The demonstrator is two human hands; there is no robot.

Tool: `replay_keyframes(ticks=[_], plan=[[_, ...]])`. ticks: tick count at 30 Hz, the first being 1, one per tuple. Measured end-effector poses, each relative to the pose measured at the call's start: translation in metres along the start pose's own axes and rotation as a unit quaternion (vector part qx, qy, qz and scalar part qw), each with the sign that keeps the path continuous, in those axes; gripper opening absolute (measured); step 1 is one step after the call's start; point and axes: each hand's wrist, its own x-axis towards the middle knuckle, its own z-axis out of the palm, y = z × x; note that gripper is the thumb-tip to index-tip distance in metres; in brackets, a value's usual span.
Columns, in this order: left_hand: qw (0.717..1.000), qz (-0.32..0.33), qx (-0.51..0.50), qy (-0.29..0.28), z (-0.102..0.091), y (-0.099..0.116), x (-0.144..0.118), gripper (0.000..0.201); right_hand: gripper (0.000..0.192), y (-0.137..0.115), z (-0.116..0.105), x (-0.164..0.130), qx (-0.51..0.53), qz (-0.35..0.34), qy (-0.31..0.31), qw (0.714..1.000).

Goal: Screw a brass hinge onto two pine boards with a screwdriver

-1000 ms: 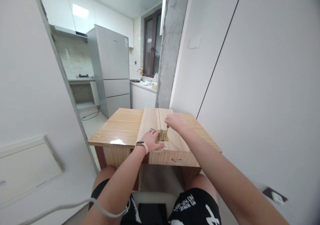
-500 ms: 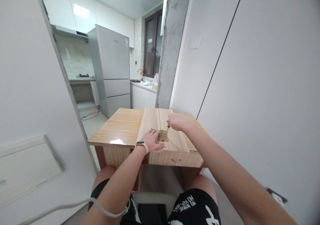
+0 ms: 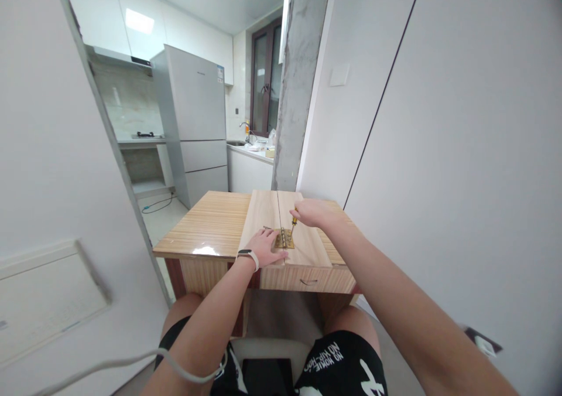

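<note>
Two pale wooden boards lie side by side on the desk, the left board [image 3: 259,213] and the right board [image 3: 310,246] meeting at a narrow seam. A brass hinge [image 3: 284,239] spans that seam. My left hand [image 3: 265,248] lies flat on the boards with fingers spread, partly over the hinge's left leaf. Above the right leaf, my right hand [image 3: 309,211] is closed round the yellow handle of a screwdriver [image 3: 294,219]. Its shaft slants down to the hinge; the tip is too small to make out. A thin metal piece [image 3: 267,228] shows by my left fingertips.
The striped wooden desk [image 3: 211,223] has a front drawer [image 3: 290,279] with a handle. A white wall [image 3: 417,179] stands close on the right. A grey cable [image 3: 132,358] crosses at lower left. A fridge [image 3: 197,103] stands beyond the desk.
The view has shifted slightly. Both hands stay at the hinge, and the screwdriver remains in my right hand, its handle showing a little more.
</note>
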Motion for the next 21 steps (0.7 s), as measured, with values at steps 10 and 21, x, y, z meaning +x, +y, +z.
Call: replay_keyframes(ticks=[10, 21], plan=[[1.000, -0.004, 0.006, -0.005, -0.001, 0.000, 0.001, 0.089, 0.046, -0.014, 0.007, 0.010, 0.053, 0.110, 0.032, 0.992], [0.998, -0.055, -0.035, 0.007, 0.000, -0.002, 0.006, 0.079, 0.050, -0.019, 0.013, 0.009, 0.080, 0.152, 0.059, 0.983]])
